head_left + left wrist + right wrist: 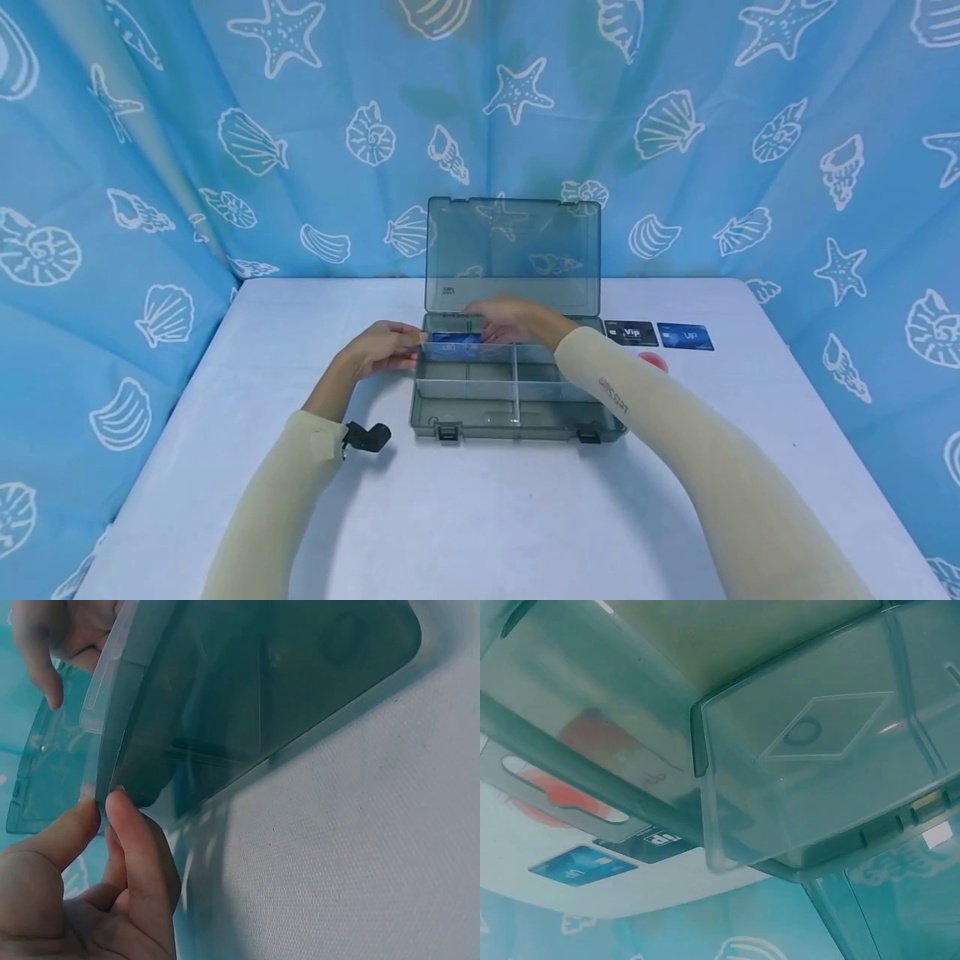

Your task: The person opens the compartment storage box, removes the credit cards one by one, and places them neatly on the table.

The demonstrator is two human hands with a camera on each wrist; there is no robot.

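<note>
On the white cloth-covered table (480, 517), a translucent grey plastic organiser box (517, 392) is seen standing open, its latched front edge nearest the viewer and its hinged smoked lid (513, 254) raised upright at the back. Clear dividers split the box into compartments.

Just past the front compartments, a blue plastic card (456, 342) is held over the back-left compartment — the left hand (378, 348) pinches its left end between thumb and forefinger, as the left wrist view shows, while the right hand (510, 318) is curled over its upper right part. Exactly how the right fingers are closed cannot be told from the head view, and the right wrist view shows only the box from beneath. The card's long axis runs left to right, parallel to the box front; it appears to be stood on its long edge with its printed face turned towards the viewer.

A slip is judged the main risk: if the card is tilted or released unevenly, it could catch on a divider, lie askew across two compartments, or be dropped behind the box. The light box could also be nudged along the table by the hands.

Beyond, to the right of the box, a black VIP card (632, 333) and a second blue VIP card (685, 336) lie flat — a small red round object (654, 362) rests just in front of them. A blue seashell-printed curtain (750, 167) closes the scene.
</note>
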